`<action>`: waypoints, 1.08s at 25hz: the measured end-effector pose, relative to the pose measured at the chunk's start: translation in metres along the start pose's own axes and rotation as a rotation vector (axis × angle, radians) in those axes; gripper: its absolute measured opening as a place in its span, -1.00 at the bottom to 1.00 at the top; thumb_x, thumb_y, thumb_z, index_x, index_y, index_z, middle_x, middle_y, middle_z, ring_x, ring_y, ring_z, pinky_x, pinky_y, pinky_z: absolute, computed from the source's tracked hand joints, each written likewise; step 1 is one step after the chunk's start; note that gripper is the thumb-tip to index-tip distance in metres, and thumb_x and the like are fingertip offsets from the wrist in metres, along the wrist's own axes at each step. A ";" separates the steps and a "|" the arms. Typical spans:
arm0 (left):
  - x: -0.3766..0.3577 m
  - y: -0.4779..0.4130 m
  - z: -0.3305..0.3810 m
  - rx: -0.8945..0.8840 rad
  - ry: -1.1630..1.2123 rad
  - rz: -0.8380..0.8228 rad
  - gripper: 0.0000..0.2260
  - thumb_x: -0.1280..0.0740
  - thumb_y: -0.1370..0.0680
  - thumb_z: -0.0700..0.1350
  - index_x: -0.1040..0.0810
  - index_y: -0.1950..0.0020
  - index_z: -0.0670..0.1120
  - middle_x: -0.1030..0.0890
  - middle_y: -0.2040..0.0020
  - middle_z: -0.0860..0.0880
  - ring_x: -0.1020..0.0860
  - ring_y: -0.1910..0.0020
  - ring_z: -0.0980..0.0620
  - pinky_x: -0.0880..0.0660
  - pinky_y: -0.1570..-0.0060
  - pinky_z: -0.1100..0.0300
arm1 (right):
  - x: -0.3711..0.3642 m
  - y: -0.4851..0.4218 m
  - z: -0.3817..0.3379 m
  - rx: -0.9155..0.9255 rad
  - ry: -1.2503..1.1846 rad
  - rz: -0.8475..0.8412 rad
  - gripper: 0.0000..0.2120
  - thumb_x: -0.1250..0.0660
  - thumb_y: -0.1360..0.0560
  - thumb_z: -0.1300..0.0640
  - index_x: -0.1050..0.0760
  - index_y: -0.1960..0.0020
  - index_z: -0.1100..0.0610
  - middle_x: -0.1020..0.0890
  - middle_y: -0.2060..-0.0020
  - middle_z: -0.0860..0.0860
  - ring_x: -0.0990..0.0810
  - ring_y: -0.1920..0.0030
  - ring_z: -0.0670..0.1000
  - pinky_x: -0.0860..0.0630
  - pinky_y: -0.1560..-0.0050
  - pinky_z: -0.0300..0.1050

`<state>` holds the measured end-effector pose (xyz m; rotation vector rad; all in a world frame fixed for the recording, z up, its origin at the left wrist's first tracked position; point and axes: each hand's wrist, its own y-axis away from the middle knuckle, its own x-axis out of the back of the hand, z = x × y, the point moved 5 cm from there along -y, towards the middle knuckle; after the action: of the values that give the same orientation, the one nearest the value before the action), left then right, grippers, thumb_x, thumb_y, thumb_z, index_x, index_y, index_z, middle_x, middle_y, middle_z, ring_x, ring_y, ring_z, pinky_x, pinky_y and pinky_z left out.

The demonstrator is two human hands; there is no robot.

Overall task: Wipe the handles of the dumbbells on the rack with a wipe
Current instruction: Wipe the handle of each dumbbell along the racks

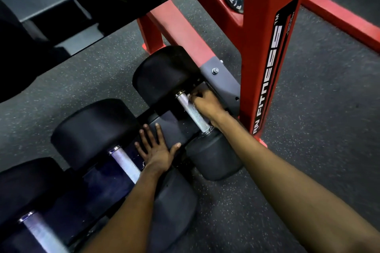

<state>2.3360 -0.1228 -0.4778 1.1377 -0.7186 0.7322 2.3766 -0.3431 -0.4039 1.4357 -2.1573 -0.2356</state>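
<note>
Fingers (195,96) of the right hand (206,106) pinch a wipe (185,99) against the end dumbbell's handle (195,116), the left hand (158,151) lies spread flat on the rack (170,129), and I cannot tell whether the neighbouring handle (125,164) is done.

bare left hand (157,155) and right hand (206,104) on bare forearms.

The dumbbell handle (193,112) is bare metal, cross-hatched and rough along the grip, with smooth shiny collars at the ends. The dumbbell heads (164,76) look like dull, matt black rubber. The wipe (186,98) on the handle is pale and thin; cloth or paper, I cannot tell. The rack (265,26) is red painted metal with a soft sheen and a glossy black sticker (275,57). A bright metal bolt (215,70) sits in a matt grey plate (224,84). The floor (318,98) is dark, speckled and grainy.
</note>
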 end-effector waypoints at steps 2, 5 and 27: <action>0.000 0.000 0.000 -0.001 -0.021 0.002 -0.09 -0.03 -0.56 0.43 0.49 -0.54 -0.02 0.67 -0.37 -0.06 0.62 -0.39 -0.10 0.63 -0.21 -0.14 | -0.008 -0.003 0.000 -0.091 -0.192 -0.093 -0.92 -0.33 -0.39 0.08 -0.53 0.22 0.09 -0.58 0.32 0.10 -0.53 0.25 0.09 -0.48 0.17 0.02; 0.000 0.001 0.001 0.010 -0.032 0.002 -0.09 -0.04 -0.57 0.43 0.43 -0.58 -0.04 0.64 -0.39 -0.08 0.57 -0.46 -0.14 0.60 -0.24 -0.17 | -0.013 -0.008 -0.003 -0.258 -0.423 -0.219 -0.84 -0.15 -0.52 0.26 -0.51 0.07 0.18 -0.61 0.20 0.21 -0.62 0.28 0.17 -0.66 0.12 0.16; -0.003 -0.001 -0.001 0.019 -0.044 0.045 -0.09 -0.02 -0.56 0.43 0.41 -0.59 -0.05 0.54 -0.50 -0.15 0.45 -0.54 -0.23 0.38 -0.44 -0.30 | -0.003 0.028 -0.034 0.597 0.436 0.138 -0.97 -0.38 -0.45 0.21 -0.56 0.11 0.16 -0.59 0.05 0.17 -0.59 0.06 0.24 -0.43 0.06 -0.04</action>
<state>2.3347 -0.1227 -0.4809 1.1613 -0.7775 0.7558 2.3730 -0.3243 -0.3643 1.4477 -2.0165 0.7627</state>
